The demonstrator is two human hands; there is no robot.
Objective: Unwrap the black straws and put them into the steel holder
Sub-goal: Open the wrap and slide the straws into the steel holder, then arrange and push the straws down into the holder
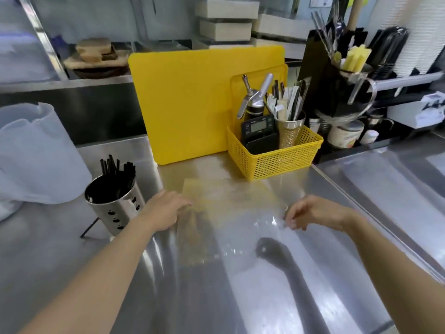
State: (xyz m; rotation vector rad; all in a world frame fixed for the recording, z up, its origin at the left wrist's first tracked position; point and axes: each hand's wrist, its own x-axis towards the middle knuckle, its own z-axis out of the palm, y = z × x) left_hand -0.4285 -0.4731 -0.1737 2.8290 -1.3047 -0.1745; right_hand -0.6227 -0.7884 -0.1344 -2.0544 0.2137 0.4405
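The holder (121, 208) is a shiny steel cylinder with rows of small oval holes in its wall, standing at the left of the table and tilted so its open mouth faces up and left. A bunch of black straws (117, 170) stands inside, their tips rising above the rim and fanning slightly. One more black straw (89, 227) lies on the table at the foot of the holder, partly hidden behind it. A clear wrapper (231, 213) lies flat mid-table, glinting.

One head-worn camera looks forward and down, close over the steel counter (240, 297).
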